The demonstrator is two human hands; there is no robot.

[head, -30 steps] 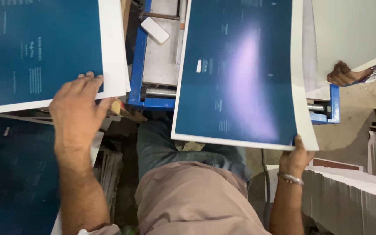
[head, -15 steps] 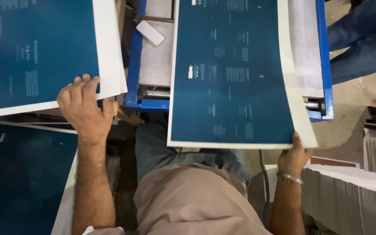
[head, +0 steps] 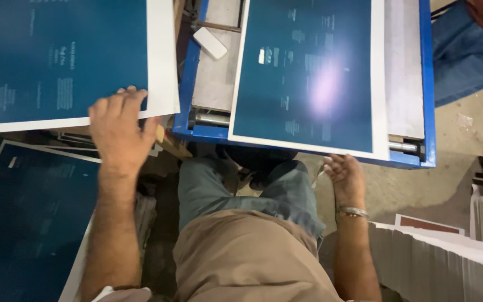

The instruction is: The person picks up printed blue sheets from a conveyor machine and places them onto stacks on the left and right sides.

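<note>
A large dark-blue printed sheet with a white margin point(head: 57, 61) lies on a stack at the upper left. My left hand point(head: 119, 128) is on its near right corner, fingers on top and thumb at the edge, gripping it. A second blue printed sheet point(head: 308, 72) lies flat on the blue-framed machine table point(head: 427, 84). My right hand point(head: 345, 176) hangs just below that sheet's near edge with its fingers apart and nothing in them.
A white rectangular block point(head: 211, 43) sits on the machine bed beside a metal roller point(head: 211, 118). Another dark-blue sheet point(head: 29, 223) lies at the lower left. Stacks of white paper point(head: 437, 263) stand at the lower right. Another person's blue clothing point(head: 465, 50) is at the upper right.
The right-hand sheet, held up by its near edge before, now lies flat on the machine table, and my right hand has let go. My left hand stays on the left sheet's corner.
</note>
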